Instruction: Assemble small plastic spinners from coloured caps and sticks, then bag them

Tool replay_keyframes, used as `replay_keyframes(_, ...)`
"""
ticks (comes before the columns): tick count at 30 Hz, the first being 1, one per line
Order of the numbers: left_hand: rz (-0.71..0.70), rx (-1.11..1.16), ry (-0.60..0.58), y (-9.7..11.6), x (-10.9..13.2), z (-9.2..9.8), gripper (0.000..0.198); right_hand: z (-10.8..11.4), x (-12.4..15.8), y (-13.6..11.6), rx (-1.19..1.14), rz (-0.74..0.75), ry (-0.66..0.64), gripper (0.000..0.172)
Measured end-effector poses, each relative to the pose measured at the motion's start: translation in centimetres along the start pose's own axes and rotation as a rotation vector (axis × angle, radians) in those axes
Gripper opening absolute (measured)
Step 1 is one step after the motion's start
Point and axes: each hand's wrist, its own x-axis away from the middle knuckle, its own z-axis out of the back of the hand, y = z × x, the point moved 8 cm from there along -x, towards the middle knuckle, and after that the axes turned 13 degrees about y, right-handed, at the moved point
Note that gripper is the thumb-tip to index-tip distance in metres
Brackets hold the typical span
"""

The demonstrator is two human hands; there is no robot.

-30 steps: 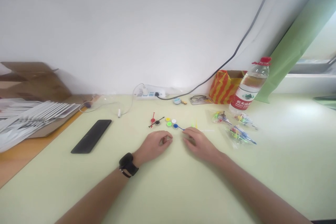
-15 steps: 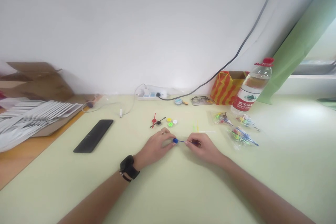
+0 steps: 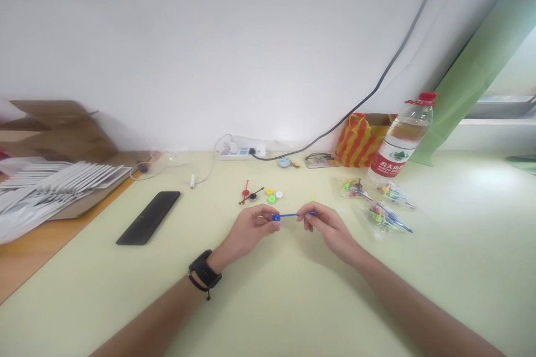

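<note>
Both hands hold one small blue toy piece (image 3: 287, 215), a thin stick with a round disc at its left end, lifted a little above the pale green table (image 3: 268, 301). My left hand (image 3: 251, 227) pinches the disc end. My right hand (image 3: 324, 224) pinches the stick's right end. Just beyond the hands lie more small parts: a red stick (image 3: 245, 188), a black stick with a dark disc (image 3: 252, 195), and yellow, green and white discs (image 3: 273, 195). A black watch sits on my left wrist.
A black phone (image 3: 148, 217) lies to the left. Clear bags of coloured parts (image 3: 377, 206) sit to the right beside a water bottle (image 3: 400, 142) and a striped bag (image 3: 355, 139). A power strip (image 3: 243, 150) and glasses (image 3: 318, 159) line the wall. White packets (image 3: 46, 187) are stacked far left.
The blue stick piece was taken from among the parts, drawn toward me, and is now lifted off the table, held at both ends.
</note>
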Motion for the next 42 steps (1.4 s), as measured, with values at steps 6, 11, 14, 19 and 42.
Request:
replay_keyframes(6,0.009,0.025,0.029,0.5,0.8,-1.0,0.030,-1.4,0.9,-0.5,-0.100,-0.039,-0.112,0.023)
replay_keyframes(11,-0.033,0.047,-0.002,1.5,1.6,-2.0,0.030,-3.0,1.9,-0.6,-0.089,-0.023,-0.203,0.024)
replay_keyframes(14,-0.059,0.036,-0.010,2.0,1.7,-2.2,0.029,-3.1,2.0,0.1,-0.029,-0.014,-0.207,0.025)
replay_keyframes(19,-0.119,-0.051,0.071,1.9,1.5,-1.4,0.026,-2.7,1.7,0.5,0.100,0.046,-0.182,0.022)
replay_keyframes(42,-0.166,-0.071,-0.047,2.2,1.8,-1.8,0.024,-1.8,1.0,0.8,0.090,0.018,-0.109,0.024)
